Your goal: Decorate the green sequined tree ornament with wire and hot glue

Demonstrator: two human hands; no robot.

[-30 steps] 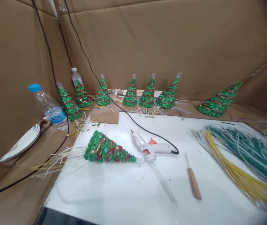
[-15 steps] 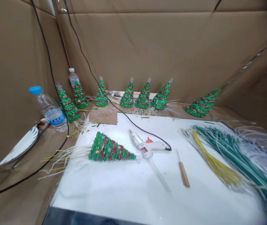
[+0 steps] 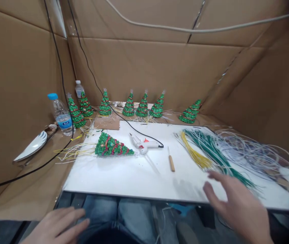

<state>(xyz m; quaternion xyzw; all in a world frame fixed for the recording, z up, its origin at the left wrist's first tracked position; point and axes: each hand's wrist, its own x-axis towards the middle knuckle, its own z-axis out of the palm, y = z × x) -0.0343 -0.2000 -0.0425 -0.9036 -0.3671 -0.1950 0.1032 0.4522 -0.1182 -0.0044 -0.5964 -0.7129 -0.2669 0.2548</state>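
My right hand [image 3: 238, 205] hovers over the front right of the white board [image 3: 124, 183], thumb and fingers apart, holding nothing. Nearest to it are a bundle of yellow wires [image 3: 197, 156] and a longer green bundle [image 3: 210, 150]. My left hand [image 3: 60, 226] is low at the front left, off the board's edge, its fingers stretched out and nothing in them. Between the hands a beaded green Christmas tree [image 3: 112, 145] lies on its side with loose wires trailing left. A white glue gun [image 3: 144, 146] and a wooden-handled awl [image 3: 171, 163] lie right of it.
Several beaded trees [image 3: 128, 106] line the back by the cardboard wall [image 3: 134, 67]. Water bottles [image 3: 64, 118] and a white plate-like piece [image 3: 34, 145] are at left. A black cord [image 3: 93, 74] crosses to the glue gun. Tangled clear wires [image 3: 256, 149] spread at right.
Both hands have come into view from below. The camera view has shifted, so the board's front edge and the person's legs now show. The things on the board appear unmoved.
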